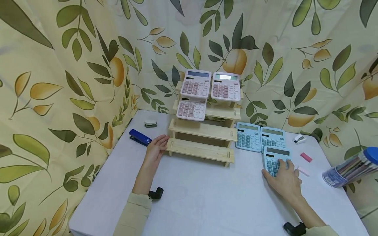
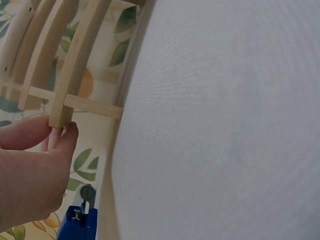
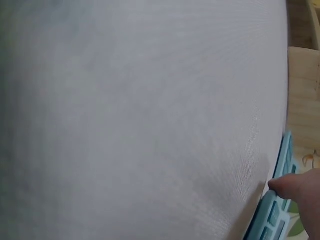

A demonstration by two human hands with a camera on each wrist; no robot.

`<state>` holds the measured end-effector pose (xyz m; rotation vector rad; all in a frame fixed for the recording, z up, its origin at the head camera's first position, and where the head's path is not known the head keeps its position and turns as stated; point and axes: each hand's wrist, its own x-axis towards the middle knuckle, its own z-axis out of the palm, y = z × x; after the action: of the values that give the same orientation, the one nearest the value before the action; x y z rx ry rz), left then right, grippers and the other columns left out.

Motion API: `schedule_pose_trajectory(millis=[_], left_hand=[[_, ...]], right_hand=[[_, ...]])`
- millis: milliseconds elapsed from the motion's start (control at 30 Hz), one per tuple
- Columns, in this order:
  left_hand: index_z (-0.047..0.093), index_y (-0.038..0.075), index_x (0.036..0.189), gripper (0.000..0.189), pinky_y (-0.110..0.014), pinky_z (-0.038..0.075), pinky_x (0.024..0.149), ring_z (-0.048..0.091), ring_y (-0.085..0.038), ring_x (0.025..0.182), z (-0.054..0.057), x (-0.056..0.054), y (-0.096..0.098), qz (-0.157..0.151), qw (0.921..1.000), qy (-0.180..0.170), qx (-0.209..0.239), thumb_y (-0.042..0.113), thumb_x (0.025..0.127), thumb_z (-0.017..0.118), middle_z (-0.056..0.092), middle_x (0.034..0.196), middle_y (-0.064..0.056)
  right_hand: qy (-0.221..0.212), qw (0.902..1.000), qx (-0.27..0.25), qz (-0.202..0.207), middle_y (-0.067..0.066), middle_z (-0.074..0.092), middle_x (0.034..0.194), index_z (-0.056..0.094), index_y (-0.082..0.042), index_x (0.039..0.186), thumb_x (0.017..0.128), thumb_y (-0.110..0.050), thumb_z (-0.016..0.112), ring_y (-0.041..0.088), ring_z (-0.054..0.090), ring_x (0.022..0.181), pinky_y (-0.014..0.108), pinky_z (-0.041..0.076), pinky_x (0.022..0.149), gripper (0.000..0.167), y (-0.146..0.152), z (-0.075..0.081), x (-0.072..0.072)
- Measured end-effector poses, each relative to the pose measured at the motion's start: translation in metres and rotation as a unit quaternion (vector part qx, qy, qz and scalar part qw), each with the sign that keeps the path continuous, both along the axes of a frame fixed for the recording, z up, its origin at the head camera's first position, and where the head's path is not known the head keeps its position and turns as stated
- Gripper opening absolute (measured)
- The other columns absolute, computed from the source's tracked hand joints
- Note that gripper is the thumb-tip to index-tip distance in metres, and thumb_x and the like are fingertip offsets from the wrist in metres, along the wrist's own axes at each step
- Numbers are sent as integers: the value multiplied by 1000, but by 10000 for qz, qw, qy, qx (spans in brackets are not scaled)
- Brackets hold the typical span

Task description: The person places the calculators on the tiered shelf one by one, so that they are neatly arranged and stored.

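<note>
A stepped wooden rack [image 1: 200,149] stands mid-table. My left hand [image 1: 155,146] pinches the left end of its lowest step; the left wrist view shows thumb and fingers around the step's end [image 2: 62,112]. On the upper steps lean three white calculators with pink keys: upper left [image 1: 196,83], upper right [image 1: 225,86] and lower left [image 1: 191,108]. My right hand [image 1: 284,182] grips the nearest blue calculator [image 1: 273,160], thumb at its left edge and fingertips over its right side. Two other blue calculators [image 1: 248,137] [image 1: 273,137] lie just behind it, right of the rack.
A blue stapler [image 1: 140,137] lies beside my left hand, a small green-and-white item [image 1: 150,124] behind it. To the right are a small white item [image 1: 299,139], a dark pink block [image 1: 306,157], a pale pink block [image 1: 303,171] and a tilted tub of pencils [image 1: 335,177].
</note>
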<state>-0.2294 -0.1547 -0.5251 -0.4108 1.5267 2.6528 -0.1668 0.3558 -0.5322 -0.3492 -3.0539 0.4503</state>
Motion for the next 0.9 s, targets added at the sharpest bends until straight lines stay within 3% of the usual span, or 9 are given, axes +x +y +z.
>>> schedule_pose_trajectory(millis=[900], left_hand=[[41,-6,154,66,-35,42,118,46,-29,145,1,0,0,11,10000,-52,55,-25,91,45,51,154,-23]], right_hand=[[9,10000,8,-44,48,15,153,32,13,151,90,-50,74,76,30,126,87,36,93,97,-1,-1,1]])
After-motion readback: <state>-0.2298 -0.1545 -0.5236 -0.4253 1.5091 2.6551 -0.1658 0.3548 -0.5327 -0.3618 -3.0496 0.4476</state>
